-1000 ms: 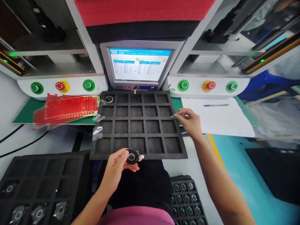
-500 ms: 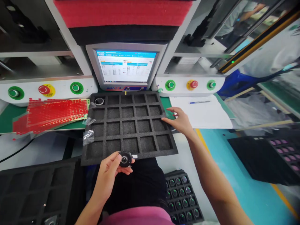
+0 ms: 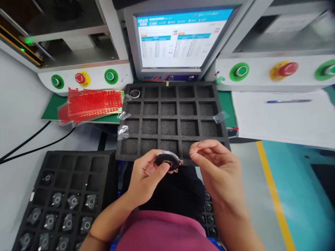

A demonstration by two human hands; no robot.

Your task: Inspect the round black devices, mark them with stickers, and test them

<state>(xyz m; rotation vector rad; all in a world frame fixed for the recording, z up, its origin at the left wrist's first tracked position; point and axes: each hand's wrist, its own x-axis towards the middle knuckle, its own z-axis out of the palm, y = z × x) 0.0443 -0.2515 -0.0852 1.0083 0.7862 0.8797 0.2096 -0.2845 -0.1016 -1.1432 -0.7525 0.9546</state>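
Note:
My left hand [image 3: 146, 176] grips a round black watch body [image 3: 163, 161] with a silvery rim, thumb pressed on its face. It is tilted above the front edge of a black foam tray [image 3: 159, 117]. Close by on the right, my right hand [image 3: 218, 169] has its thumb and forefinger pinched together; whatever may be between them is too small to make out. One round part with a silvery rim [image 3: 135, 93] sits in the tray's far left compartment. Clear film pieces stick to the tray's left edge, and another clear film [image 3: 220, 117] clings to its right edge.
Red-marked sheets [image 3: 90, 106] lie left of the tray. Behind it stands a monitor [image 3: 180, 38] between button panels. Paper [image 3: 285, 118] with a blue pen [image 3: 289, 101] is at the right. A lower foam tray [image 3: 66, 181] at the left holds several film-covered parts.
My right hand has left the tray's right edge and come close to the watch body, its fingers now pinched. A clear film shows on that edge. The view has shifted.

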